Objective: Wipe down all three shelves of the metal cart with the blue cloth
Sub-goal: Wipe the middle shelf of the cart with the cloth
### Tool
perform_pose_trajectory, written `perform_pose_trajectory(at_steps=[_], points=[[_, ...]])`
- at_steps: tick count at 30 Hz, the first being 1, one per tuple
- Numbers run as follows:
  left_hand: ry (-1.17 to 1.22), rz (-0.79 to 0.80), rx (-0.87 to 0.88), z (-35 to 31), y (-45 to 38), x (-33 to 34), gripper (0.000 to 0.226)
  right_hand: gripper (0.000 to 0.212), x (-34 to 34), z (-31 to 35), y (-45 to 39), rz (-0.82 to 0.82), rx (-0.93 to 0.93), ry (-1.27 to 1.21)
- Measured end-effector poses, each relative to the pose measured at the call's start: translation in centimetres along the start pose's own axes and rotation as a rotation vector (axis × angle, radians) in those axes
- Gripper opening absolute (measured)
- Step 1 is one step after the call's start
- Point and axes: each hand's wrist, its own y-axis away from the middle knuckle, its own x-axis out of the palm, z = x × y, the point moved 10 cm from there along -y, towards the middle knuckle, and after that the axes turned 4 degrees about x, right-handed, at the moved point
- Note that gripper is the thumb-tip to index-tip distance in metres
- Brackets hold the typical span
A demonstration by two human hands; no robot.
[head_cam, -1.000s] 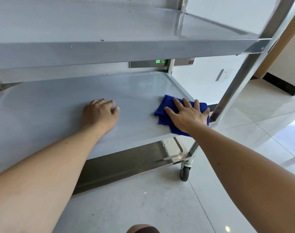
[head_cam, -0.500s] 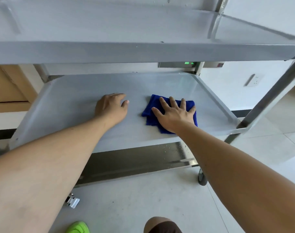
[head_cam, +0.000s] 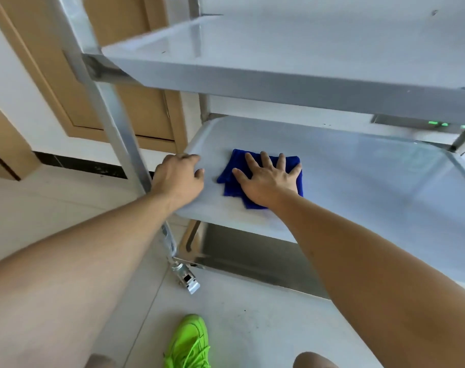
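No words, numbers, labels or brand marks are showing legibly anywhere. The only sign-like marks are a few small green lights glowing on the grey panel (head_cam: pixel 414 124) sitting behind the far edge of the metal cart's middle shelf, and they are blurring into shapeless dots with no readable characters. The folded blue cloth (head_cam: pixel 235 176) and the bright green lace-up shoe (head_cam: pixel 190 343) are carrying no readable logo.

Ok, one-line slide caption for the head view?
Right hand presses the blue cloth flat on the cart's middle shelf; left hand rests at its left edge.
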Motion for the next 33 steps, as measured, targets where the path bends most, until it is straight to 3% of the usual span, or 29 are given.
perform_pose_trajectory(at_steps=[8, 17, 23, 33], points=[[-0.060, -0.048, -0.021, 2.0, 1.6, -0.1, 0.022, 0.078, 1.1, 11.1, -4.4, -0.011, -0.136, -0.006], [-0.055, -0.127, 0.034, 0.6, 1.3, 0.1, 0.044, 0.077, 1.1, 11.6, -8.5, -0.004, -0.145, -0.056], [-0.021, -0.105, 0.138, -3.3, -0.1, 0.3, 0.034, 0.074, 0.5, 6.6, -8.0, -0.019, -0.085, -0.052], [0.140, -0.046, 0.345, -16.3, -0.8, 3.1, 0.029, 0.074, -1.2, -10.4, -5.6, -0.061, 0.155, -0.039]])
